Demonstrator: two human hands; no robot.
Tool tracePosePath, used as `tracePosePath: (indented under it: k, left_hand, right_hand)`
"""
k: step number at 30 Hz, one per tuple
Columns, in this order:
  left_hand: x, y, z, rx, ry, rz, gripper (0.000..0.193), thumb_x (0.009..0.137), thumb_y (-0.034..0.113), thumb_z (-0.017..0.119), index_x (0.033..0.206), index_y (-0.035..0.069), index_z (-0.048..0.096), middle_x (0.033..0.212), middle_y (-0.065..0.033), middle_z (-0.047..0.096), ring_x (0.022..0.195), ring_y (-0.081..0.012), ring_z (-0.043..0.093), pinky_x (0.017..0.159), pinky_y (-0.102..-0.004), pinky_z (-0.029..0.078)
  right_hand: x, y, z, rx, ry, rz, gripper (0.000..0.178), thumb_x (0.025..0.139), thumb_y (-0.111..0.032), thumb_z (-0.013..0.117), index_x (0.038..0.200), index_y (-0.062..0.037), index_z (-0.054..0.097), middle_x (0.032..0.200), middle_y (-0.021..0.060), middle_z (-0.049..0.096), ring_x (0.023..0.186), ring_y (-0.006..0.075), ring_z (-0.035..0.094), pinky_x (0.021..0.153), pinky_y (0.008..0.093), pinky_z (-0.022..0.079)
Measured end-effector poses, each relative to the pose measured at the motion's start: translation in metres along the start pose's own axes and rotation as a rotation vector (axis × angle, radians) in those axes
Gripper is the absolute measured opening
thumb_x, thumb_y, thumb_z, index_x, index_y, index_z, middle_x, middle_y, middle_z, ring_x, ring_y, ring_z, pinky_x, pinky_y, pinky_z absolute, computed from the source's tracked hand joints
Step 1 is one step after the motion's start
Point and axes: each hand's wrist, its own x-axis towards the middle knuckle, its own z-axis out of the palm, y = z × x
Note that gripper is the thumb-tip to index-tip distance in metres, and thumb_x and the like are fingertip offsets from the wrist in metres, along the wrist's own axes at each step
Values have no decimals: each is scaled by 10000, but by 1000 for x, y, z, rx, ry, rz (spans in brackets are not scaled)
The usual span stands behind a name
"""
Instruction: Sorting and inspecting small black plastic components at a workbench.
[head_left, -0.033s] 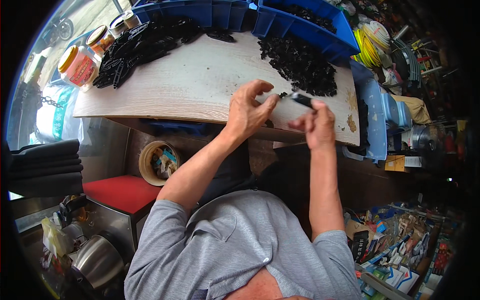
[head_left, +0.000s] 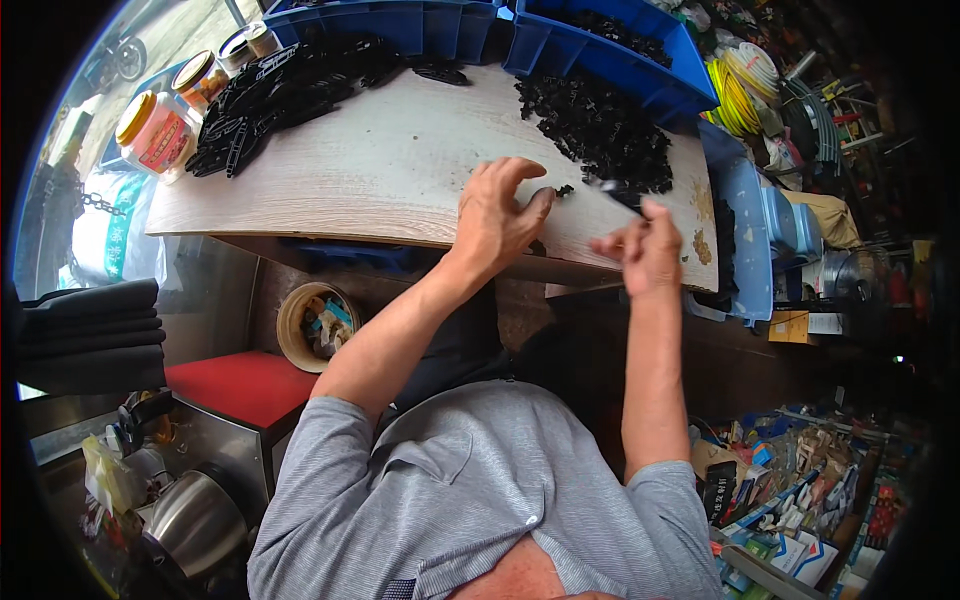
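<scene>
My left hand [head_left: 498, 215] is over the front edge of the table, its thumb and curved forefinger apart with nothing visible between them. Just right of the thumb tip is a small black part [head_left: 565, 190]. My right hand [head_left: 652, 250] grips a slim dark object with a shiny end [head_left: 622, 197], which points up and left. Motion smears that object, so its exact kind cannot be made out. Beyond it lies a heap of small black parts [head_left: 600, 130]. A pile of long black slotted pieces [head_left: 270, 100] covers the table's far left.
Blue bins [head_left: 610, 55] stand along the back of the pale wooden table [head_left: 380, 170]. Lidded jars [head_left: 155, 130] line the left edge. On the floor, a bucket with scraps [head_left: 318, 325] stands beside a red-topped cabinet [head_left: 240, 390]. Light blue tubs [head_left: 760, 240] sit right of the table.
My right hand has shifted slightly to the right, with the slim dark object turning and blurring. The left hand has barely moved.
</scene>
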Motion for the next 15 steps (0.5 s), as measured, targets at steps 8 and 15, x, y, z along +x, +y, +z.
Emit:
tracePosePath:
  k: [8, 15]
  left_hand:
    - [20, -12, 35, 405, -308, 272, 185, 782, 86, 683, 966, 78, 677, 926, -113, 681, 908, -328, 624, 808, -422, 508]
    - [17, -12, 18, -617, -280, -462, 100, 889, 100, 684, 930, 15, 652, 778, -14, 631, 754, -127, 674, 647, -253, 551]
  right_hand:
    - [18, -64, -63, 34, 499, -189, 435, 864, -386, 667, 1079, -59, 479, 512, 54, 373, 668, 303, 603, 762, 616, 559]
    - [1, -10, -14, -127, -2, -51, 329, 874, -279, 700, 1087, -64, 571, 505, 26, 479, 543, 244, 634, 602, 506, 601]
